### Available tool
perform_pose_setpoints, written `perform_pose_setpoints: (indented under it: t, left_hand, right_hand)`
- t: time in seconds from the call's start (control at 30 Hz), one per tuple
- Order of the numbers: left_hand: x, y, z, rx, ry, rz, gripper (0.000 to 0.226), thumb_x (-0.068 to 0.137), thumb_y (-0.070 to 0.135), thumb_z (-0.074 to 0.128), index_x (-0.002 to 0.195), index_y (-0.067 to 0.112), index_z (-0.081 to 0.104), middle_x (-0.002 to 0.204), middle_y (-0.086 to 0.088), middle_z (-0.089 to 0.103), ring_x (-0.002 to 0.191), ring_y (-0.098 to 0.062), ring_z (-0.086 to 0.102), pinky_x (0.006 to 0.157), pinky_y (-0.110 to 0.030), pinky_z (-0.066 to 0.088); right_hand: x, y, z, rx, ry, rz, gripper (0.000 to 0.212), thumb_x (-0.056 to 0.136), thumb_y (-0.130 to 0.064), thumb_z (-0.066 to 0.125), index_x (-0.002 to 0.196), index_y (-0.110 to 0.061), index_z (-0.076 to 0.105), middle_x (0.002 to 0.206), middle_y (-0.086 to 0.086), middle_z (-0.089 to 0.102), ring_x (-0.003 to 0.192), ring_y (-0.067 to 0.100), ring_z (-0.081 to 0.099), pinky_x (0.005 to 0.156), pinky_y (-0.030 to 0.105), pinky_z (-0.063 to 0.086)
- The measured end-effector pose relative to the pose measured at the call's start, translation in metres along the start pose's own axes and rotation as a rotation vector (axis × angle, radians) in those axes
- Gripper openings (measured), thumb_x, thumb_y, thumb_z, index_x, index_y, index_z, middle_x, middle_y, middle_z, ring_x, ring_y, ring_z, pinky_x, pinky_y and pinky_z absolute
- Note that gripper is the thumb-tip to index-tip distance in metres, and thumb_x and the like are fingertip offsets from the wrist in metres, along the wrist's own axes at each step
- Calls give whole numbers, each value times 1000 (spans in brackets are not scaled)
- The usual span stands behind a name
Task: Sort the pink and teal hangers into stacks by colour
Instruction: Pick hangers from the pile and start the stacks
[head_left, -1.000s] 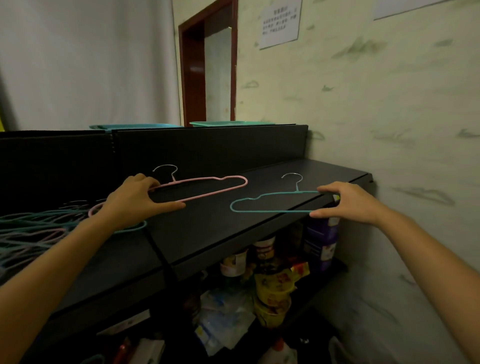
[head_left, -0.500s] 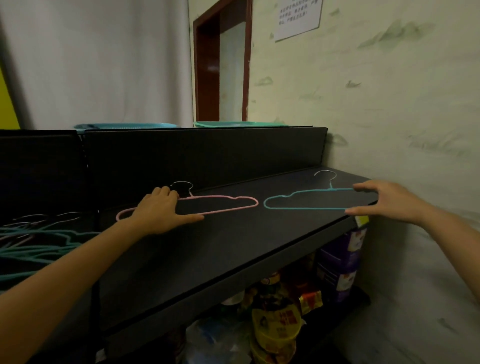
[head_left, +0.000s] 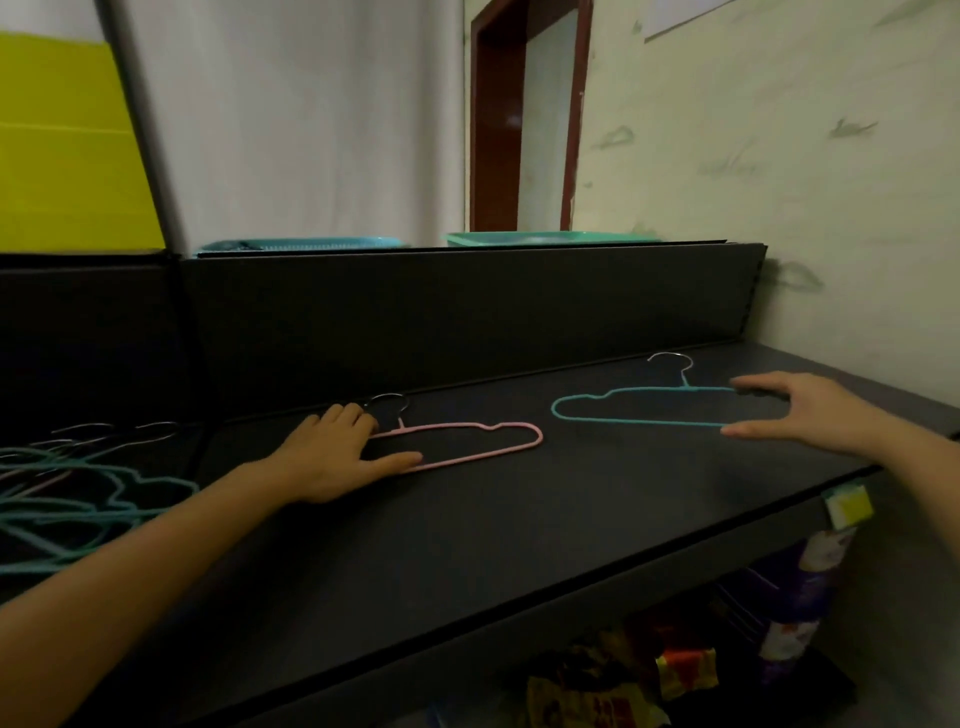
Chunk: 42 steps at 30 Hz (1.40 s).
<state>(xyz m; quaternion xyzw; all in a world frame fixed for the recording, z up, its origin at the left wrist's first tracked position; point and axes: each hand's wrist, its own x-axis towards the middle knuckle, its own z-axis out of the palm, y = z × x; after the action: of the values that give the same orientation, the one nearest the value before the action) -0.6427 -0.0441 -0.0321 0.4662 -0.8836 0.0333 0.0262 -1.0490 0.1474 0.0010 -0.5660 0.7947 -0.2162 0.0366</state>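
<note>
Two wire hangers lie flat on a dark shelf (head_left: 519, 519), well apart from each other. The pink hanger (head_left: 457, 427) sits near the middle of the view with its metal hook pointing to 12 o'clock. The teal hanger (head_left: 675, 388) lies at about 2 o'clock from it, its hook also toward the back panel. The left hand (head_left: 337, 457) rests palm down on the pink hanger's 9 o'clock end. Its fingers are straight and close together beside the hook, and its thumb (head_left: 400, 460) is stretched out along the lower bar. The right hand (head_left: 810, 410) is at the teal hanger's 3 o'clock end, spread wide. Its forefinger (head_left: 753, 383) is at the top bar and its thumb (head_left: 743, 430) at the lower bar. Whether they press the wire or only touch it cannot be told. At 9 o'clock in the view a tangled pile of hangers (head_left: 130, 483), mostly teal with a few pink, lies on the same shelf. Above the back panel, at 12 o'clock, a blue basket (head_left: 301, 243) stands beside a green tray (head_left: 545, 238). Under the shelf, at 5 o'clock, are bright packets (head_left: 680, 670) and a purple bottle (head_left: 810, 587).
</note>
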Motion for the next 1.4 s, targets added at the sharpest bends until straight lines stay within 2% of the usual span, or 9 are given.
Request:
perform_pose_setpoints:
  t: [0.13, 0.27, 0.57, 0.87, 0.93, 1.0, 1.07, 1.27, 1.4]
  left_hand:
    - [15, 14, -13, 34, 107, -45, 60, 86, 61, 36, 127, 17, 46, 126, -4, 49, 109, -16, 50, 90, -29, 45]
    - [32, 38, -22, 55, 187, -80, 46, 91, 49, 39, 123, 18, 49, 122, -2, 52, 104, -15, 53, 84, -29, 48]
    - [76, 126, -19, 25, 266, -111, 38, 94, 39, 40, 124, 17, 49, 121, -2, 52, 101, -14, 54, 79, -25, 44]
    - [88, 175, -20, 64, 262, -172, 40, 94, 40, 39, 125, 17, 48, 121, -3, 53, 103, -15, 55, 79, -25, 45]
    - [85, 180, -19, 82, 262, -196, 41, 94, 42, 38, 125, 17, 47, 122, -3, 53, 103, -15, 54, 79, -26, 45]
    - [79, 184, -19, 104, 279, -233, 43, 94, 43, 38, 126, 17, 46, 122, -2, 53, 105, -15, 54, 80, -25, 44]
    - [68, 184, -20, 105, 297, -275, 43, 93, 42, 39, 127, 17, 45, 122, -2, 53, 106, -15, 53, 81, -26, 44]
    - [1, 157, -26, 133, 323, -426, 39, 93, 42, 41, 123, 17, 49, 118, -2, 56, 105, -17, 54, 84, -29, 45]
    - [-62, 127, -20, 217, 259, -576, 44, 94, 45, 36, 127, 17, 45, 125, -2, 52, 114, -20, 49, 89, -32, 42]
  right_hand:
    - [35, 16, 2, 13, -55, -74, 130, 21, -95, 48, 130, -25, 51, 137, 1, 50, 126, 20, 43, 103, 30, 32]
    - [67, 40, 2, 32, -127, -135, 129, 20, -96, 50, 130, -29, 50, 138, -1, 48, 127, 17, 42, 106, 30, 32]
    - [120, 104, -10, 124, -284, -237, 116, 25, -89, 61, 128, -39, 44, 137, -6, 47, 129, 12, 40, 110, 32, 31]
    - [149, 138, -8, 34, -423, -330, 133, 29, -96, 47, 141, -26, 36, 146, -6, 32, 135, 11, 30, 110, 24, 21]
    - [149, 128, -10, 16, -412, -384, 109, 52, -83, 56, 141, -23, 36, 148, -4, 32, 135, 12, 31, 109, 22, 22]
    - [153, 112, -7, -11, -370, -442, 71, 80, -53, 60, 140, -22, 38, 146, 0, 37, 131, 14, 36, 107, 26, 28]
    - [157, 86, -2, -51, -298, -521, 54, 89, -39, 55, 138, -22, 41, 141, 1, 42, 127, 15, 42, 104, 28, 34]
    - [141, -28, 30, -84, -299, -806, 47, 92, -36, 52, 137, -25, 42, 137, -2, 47, 124, 15, 45, 101, 31, 39]
    - [107, -106, 57, -47, -329, -962, 49, 91, -36, 53, 137, -27, 41, 138, -2, 45, 124, 16, 44, 102, 35, 40]
